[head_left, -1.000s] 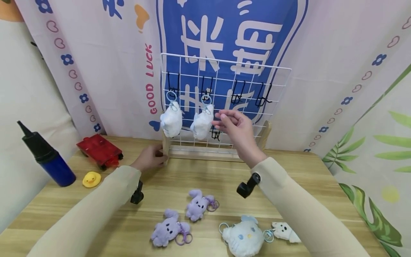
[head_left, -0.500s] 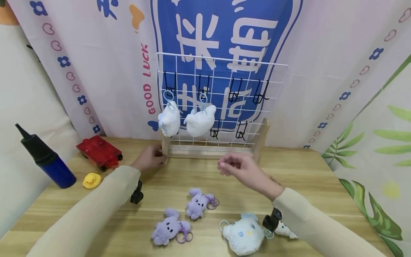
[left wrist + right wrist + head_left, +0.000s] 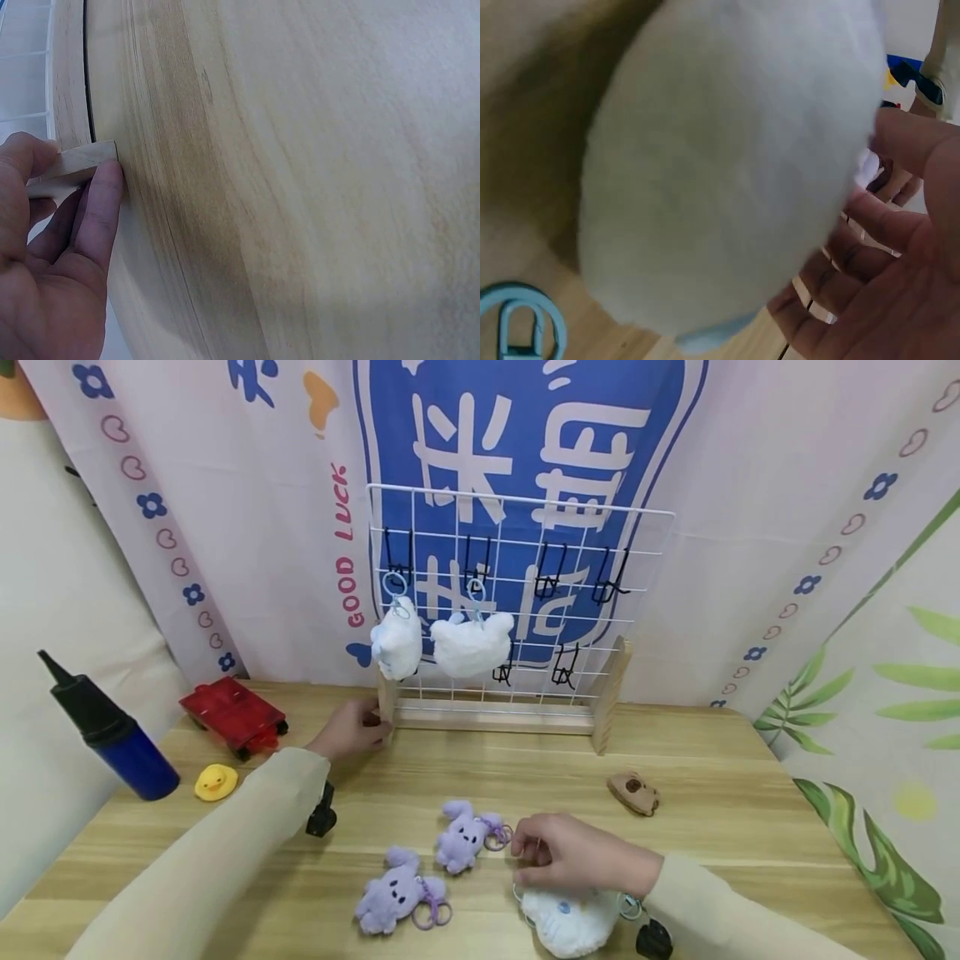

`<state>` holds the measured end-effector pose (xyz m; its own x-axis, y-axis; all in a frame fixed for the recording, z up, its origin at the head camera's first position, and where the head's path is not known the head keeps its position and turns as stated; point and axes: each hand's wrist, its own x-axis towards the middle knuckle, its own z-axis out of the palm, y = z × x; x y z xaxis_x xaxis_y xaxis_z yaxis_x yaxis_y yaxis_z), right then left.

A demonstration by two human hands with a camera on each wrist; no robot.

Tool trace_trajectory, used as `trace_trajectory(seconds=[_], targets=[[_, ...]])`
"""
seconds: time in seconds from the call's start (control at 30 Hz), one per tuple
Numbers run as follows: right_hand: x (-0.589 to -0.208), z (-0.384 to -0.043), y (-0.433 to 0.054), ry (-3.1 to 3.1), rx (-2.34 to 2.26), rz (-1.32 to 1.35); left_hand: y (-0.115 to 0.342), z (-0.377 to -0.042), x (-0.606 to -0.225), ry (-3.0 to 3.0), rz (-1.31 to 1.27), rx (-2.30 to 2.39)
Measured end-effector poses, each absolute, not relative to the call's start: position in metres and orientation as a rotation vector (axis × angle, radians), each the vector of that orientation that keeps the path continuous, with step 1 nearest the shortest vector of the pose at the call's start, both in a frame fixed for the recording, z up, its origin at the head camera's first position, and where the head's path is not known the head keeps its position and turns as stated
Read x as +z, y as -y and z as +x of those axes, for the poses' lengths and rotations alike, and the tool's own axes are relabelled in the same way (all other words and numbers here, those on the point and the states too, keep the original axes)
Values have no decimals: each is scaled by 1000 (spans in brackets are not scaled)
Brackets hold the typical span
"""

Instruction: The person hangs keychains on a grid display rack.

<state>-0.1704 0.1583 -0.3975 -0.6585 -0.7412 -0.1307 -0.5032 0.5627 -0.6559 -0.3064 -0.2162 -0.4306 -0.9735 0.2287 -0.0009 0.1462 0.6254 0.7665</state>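
Observation:
My left hand (image 3: 352,728) grips the wooden foot (image 3: 79,161) at the left end of a wire display rack (image 3: 491,718), thumb on one side and fingers on the other. My right hand (image 3: 581,853) is over a white plush head keychain (image 3: 576,928) on the table, covering its upper part. In the right wrist view, the fingers (image 3: 829,289) lie loosely bent along the plush's edge. A light blue clasp (image 3: 529,319) shows beside it. Two white plush keychains, one at the left (image 3: 397,639) and one beside it (image 3: 471,646), hang from black hooks on the rack.
Two purple plush keychains (image 3: 393,897) lie at front centre. A small brown item (image 3: 633,793) is at the right. At the left are a red toy cart (image 3: 234,714), a yellow duck (image 3: 216,782) and a blue pump (image 3: 131,756). Several black hooks (image 3: 551,585) hang bare.
My right hand has come down from beside the second hanging plush to the plush on the table. That hanging plush has turned on its ring. My left hand stays at the rack's foot.

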Motion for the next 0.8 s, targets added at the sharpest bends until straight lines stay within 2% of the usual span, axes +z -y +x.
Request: trace_trajectory(seconds=[0.53, 0.8], targets=[[-396, -148, -148, -2569, -387, -950, 216, -308, -432, -2761, 303, 1256], [-404, -147, -146, -2518, -449, -939, 216, -308, -433, -2749, 302, 1262]])
